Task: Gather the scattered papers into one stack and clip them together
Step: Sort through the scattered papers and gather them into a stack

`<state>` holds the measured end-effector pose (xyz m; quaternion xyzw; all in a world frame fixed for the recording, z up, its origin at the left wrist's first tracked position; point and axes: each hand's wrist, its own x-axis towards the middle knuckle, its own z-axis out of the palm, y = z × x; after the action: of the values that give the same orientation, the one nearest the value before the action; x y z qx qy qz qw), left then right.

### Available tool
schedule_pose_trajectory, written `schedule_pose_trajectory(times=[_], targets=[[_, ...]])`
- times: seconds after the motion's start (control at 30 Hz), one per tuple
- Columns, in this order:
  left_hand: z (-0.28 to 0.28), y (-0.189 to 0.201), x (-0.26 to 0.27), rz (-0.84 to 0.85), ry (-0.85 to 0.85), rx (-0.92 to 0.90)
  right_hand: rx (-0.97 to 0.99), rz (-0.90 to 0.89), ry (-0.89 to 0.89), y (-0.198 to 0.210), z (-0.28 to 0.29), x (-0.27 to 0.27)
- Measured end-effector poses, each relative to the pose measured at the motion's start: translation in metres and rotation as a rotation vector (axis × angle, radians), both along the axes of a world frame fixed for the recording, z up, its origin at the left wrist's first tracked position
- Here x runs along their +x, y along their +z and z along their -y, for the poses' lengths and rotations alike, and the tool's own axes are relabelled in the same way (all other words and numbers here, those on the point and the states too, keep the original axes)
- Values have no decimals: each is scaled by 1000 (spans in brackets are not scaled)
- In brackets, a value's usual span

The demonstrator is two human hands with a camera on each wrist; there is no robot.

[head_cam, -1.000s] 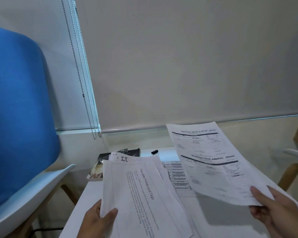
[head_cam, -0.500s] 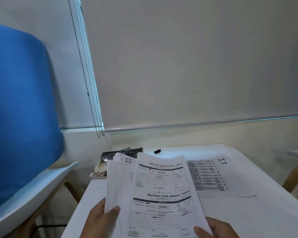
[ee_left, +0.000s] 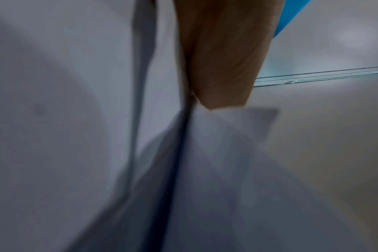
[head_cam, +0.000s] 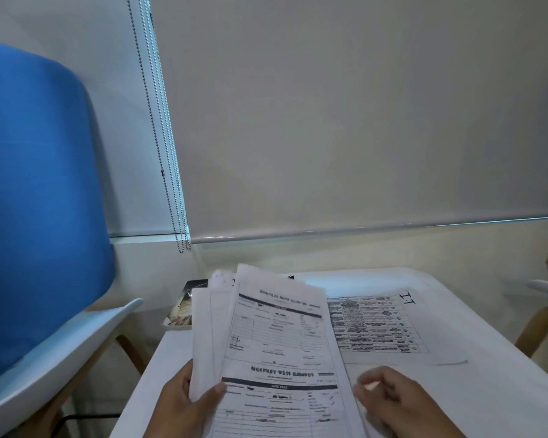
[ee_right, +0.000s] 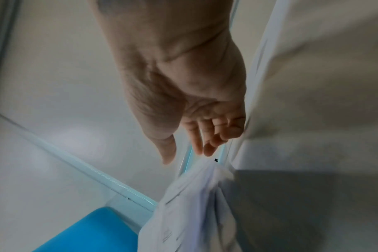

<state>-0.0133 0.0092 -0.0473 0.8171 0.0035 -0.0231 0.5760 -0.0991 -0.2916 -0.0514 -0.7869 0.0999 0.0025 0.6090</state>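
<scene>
Head view: a fanned stack of papers [head_cam: 266, 352] sits at 6 o'clock, raised off the white counter [head_cam: 487, 390], its left edge pinched by the left hand [head_cam: 187, 403], thumb on top. One printed sheet [head_cam: 374, 324] lies flat on the counter at 3 o'clock of the stack, not yet gathered. The right hand [head_cam: 396, 403], blurred, hovers just right of the stack with loosely curled fingers holding nothing. A small black binder clip [ee_right: 215, 160] waits at 12 o'clock, far side of the counter. Gathering looks nearly done; squaring up and clipping remain. A blue chair [head_cam: 38, 197] stands at 9 o'clock.
</scene>
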Motion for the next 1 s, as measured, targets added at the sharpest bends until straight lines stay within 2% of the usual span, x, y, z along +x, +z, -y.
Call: schedule_pose_trajectory(times=[0.1, 0.3, 0.37, 0.47, 0.57, 0.63, 0.73, 0.87, 1.0], targets=[[1, 9, -5, 85, -38, -128, 243, -29, -28, 10, 4, 11], [18, 30, -19, 186, -262, -246, 492, 111, -13, 38, 4, 15], [25, 39, -23, 217, -313, -273, 434, 224, -70, 51, 4, 10], [34, 57, -24, 319, -278, -306, 336, 446, -167, 82, 0, 4], [42, 78, -22, 410, -250, -338, 214, 670, -172, 116, -1, 4], [48, 90, -22, 436, -268, -384, 171, 742, -150, 128, 0, 7], [52, 87, -19, 438, -292, -388, 172, 712, -145, 116, 8, 18], [52, 80, -16, 351, -300, -376, 209, 565, -77, 87, 13, 23], [48, 91, -12, 362, -319, -381, 235, 578, 29, 94, 13, 21]])
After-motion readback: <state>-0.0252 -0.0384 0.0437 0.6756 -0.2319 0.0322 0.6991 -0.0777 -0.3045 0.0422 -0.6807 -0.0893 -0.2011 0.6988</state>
